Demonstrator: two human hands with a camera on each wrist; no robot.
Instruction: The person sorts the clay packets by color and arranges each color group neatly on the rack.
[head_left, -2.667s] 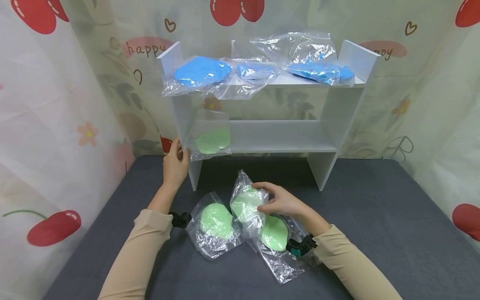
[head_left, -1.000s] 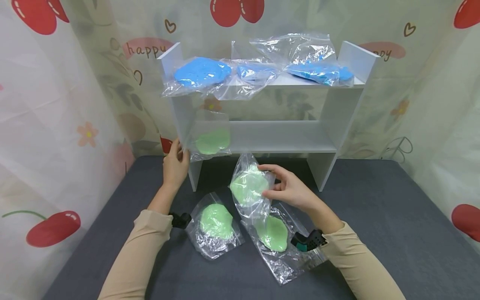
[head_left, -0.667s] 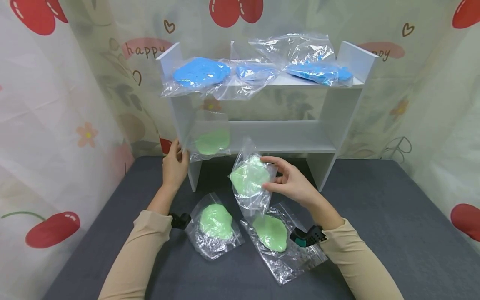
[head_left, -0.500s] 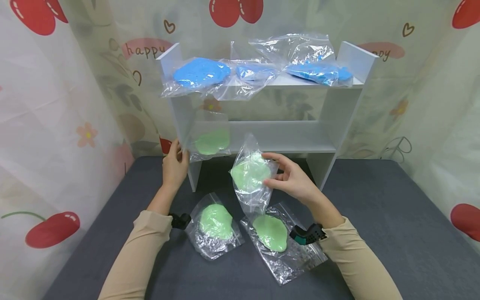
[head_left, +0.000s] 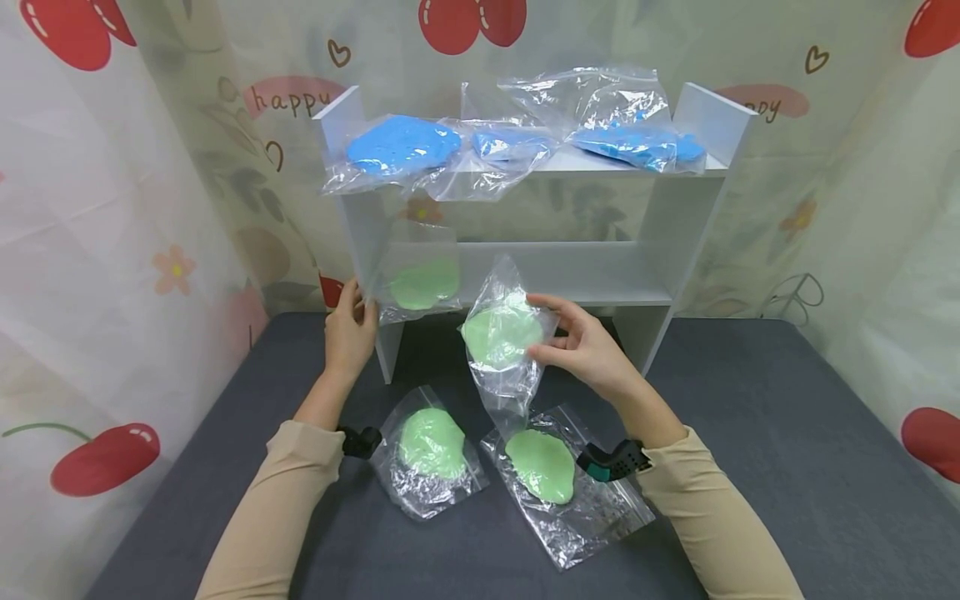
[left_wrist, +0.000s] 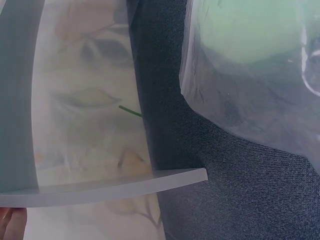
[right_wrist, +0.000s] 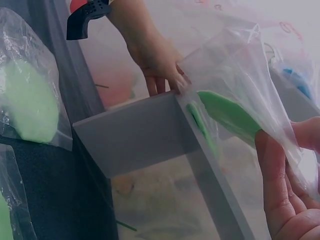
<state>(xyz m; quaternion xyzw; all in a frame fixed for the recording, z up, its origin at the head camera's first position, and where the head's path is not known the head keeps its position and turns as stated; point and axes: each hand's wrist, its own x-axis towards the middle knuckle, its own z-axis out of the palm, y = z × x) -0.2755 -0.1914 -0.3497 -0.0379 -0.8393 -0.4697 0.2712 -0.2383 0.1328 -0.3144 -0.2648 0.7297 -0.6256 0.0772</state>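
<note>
My right hand (head_left: 588,346) pinches the right edge of a clear plastic bag with a flat light green lump (head_left: 501,337), thumb in front. The bag hangs upright before the white shelf unit (head_left: 562,279), its top overlapping the middle board in the head view. My left hand (head_left: 348,333) grips the unit's left side panel; in the left wrist view only its fingertips (left_wrist: 15,222) show against the panel (left_wrist: 115,192). Beside that panel, on the middle board, leans another green bag (head_left: 425,283). The right wrist view shows the held bag (right_wrist: 230,115) close to that board.
Two more bags with green lumps, a left one (head_left: 433,442) and a right one (head_left: 540,467), lie on the dark table (head_left: 750,467) between my forearms. Bags with blue contents (head_left: 405,143) line the top board. A cherry-printed curtain (head_left: 135,275) surrounds the table.
My right hand has lifted the green bag off the right-hand bag on the table and moved it up and forward toward the middle board. My left hand stays at the side panel.
</note>
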